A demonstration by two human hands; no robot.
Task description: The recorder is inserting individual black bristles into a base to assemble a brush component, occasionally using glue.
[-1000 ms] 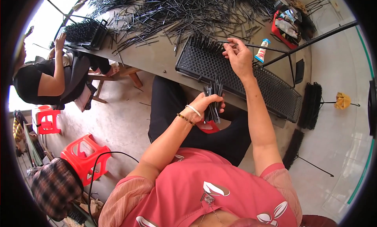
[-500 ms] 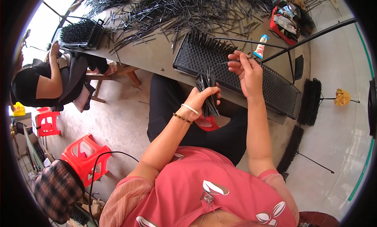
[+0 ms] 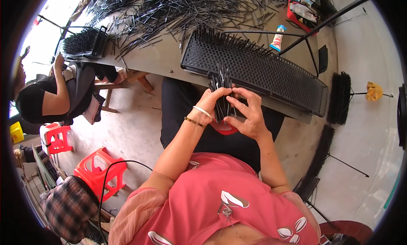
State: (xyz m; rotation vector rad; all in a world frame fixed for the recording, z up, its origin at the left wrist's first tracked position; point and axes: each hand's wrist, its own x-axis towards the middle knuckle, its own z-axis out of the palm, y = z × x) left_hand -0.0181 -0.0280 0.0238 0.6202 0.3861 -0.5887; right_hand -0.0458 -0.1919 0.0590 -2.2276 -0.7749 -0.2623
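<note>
My left hand (image 3: 207,104) is closed round a bundle of thin black bristle strips (image 3: 221,86), held upright over my lap. My right hand (image 3: 250,113) has come against the same bundle; its curled fingertips touch the strips beside my left thumb, and its thumb lies at their lower end. Whether a single strip is pinched there is hidden. Just beyond both hands, a long black perforated board (image 3: 254,67) lies slanted along the table edge. Rows of bristles (image 3: 224,38) stand up along its far side, while the nearer holes are bare.
Loose black strips (image 3: 169,16) are heaped across the table (image 3: 148,58). A small wrapped packet (image 3: 277,37), a red container (image 3: 299,14) and a black metal rod frame (image 3: 311,35) lie beyond the board. At left, another person (image 3: 55,90) sits by a similar board (image 3: 85,44). Red stools (image 3: 101,168) stand behind.
My right hand has moved from above the perforated board down and left to the bundle. My left hand still holds the strips. The view has shifted slightly.
</note>
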